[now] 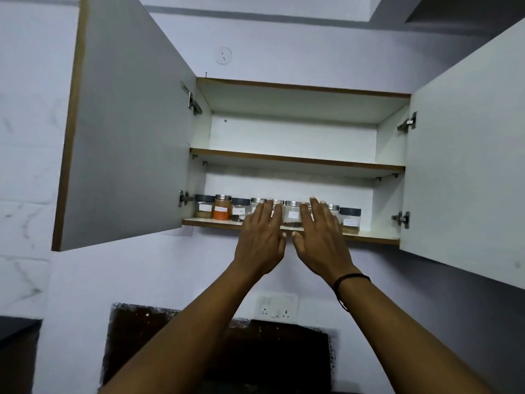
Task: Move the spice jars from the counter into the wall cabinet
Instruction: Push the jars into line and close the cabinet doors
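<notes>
The wall cabinet (298, 163) stands open, both doors swung wide. Several spice jars line the front of its bottom shelf (210, 222), among them a jar of orange powder (222, 207), a dark-lidded jar (204, 206) at the far left and another dark-lidded jar (350, 220) at the far right. My left hand (260, 237) and my right hand (322, 237) are raised flat in front of the middle jars, fingers spread, on either side of a silver-lidded jar (292, 214). Neither hand grips anything. The jars behind my fingers are partly hidden.
The upper shelf (295, 159) holds nothing visible. The left door (125, 123) and right door (466, 166) jut out toward me. Below the cabinet are a wall socket (277, 305) and a dark panel (221, 354). A black band circles my right wrist.
</notes>
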The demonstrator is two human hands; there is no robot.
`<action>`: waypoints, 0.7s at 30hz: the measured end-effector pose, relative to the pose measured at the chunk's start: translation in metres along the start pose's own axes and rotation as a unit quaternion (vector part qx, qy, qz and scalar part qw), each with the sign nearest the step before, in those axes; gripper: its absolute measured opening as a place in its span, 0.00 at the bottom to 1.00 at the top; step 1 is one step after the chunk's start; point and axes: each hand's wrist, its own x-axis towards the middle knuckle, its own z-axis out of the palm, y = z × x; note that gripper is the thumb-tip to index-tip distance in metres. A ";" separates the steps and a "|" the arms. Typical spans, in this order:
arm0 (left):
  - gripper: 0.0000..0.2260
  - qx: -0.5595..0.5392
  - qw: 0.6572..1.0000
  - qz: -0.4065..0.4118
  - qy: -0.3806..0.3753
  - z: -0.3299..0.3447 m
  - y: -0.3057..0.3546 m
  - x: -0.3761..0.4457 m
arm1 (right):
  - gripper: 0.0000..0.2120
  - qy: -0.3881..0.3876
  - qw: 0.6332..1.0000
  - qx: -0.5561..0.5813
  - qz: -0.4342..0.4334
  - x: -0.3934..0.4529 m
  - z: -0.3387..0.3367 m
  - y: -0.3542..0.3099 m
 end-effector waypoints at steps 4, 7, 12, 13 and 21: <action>0.30 0.017 1.000 -0.007 0.001 -0.015 0.013 -0.010 | 0.33 0.009 1.000 -0.024 0.001 -0.009 -0.015 0.010; 0.31 0.036 0.999 -0.015 -0.018 -0.029 0.020 -0.018 | 0.33 0.008 1.000 -0.026 0.007 -0.020 -0.028 0.011; 0.33 0.059 0.998 -0.016 -0.013 -0.059 0.031 -0.020 | 0.33 0.005 0.999 -0.034 0.012 -0.032 -0.058 0.012; 0.33 0.063 0.998 -0.015 -0.006 -0.066 0.032 -0.018 | 0.33 0.011 0.999 -0.030 0.018 -0.032 -0.065 0.012; 0.32 0.076 0.997 -0.005 0.010 -0.099 0.023 -0.017 | 0.33 0.022 0.998 -0.032 0.044 -0.029 -0.091 0.001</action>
